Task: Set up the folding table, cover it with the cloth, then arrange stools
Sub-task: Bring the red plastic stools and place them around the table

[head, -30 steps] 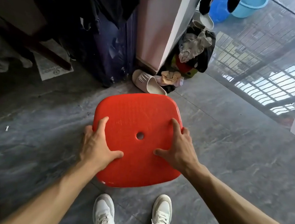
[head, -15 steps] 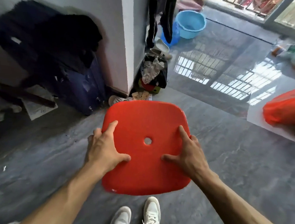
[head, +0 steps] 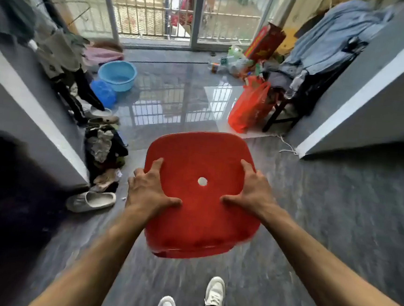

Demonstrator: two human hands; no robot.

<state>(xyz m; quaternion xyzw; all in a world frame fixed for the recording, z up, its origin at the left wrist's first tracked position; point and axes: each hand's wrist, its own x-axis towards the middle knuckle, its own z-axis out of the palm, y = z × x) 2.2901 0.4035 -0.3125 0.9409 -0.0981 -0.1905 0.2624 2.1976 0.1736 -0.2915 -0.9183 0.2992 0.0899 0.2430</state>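
A red plastic stool (head: 198, 216) with a small round hole in its seat is held up in front of me, above the grey floor. My left hand (head: 147, 192) grips the seat's left edge, thumb on top and fingers wrapped over the side. My right hand (head: 253, 194) grips the right edge the same way. The stool's legs are hidden under the seat. No folding table or cloth is in view.
A grey wall corner (head: 40, 124) stands at the left with a heap of clothes (head: 104, 149) and a slipper (head: 90, 200) at its foot. Farther off are a blue basin (head: 117, 75), a red bag (head: 251, 108), a dark chair (head: 282, 111) and a barred door (head: 157, 9). Another wall (head: 362, 98) stands at the right.
The view has swung up and right from the suitcase corner to the barred door. Both hands keep the same grip on the stool, and my feet have stepped along.
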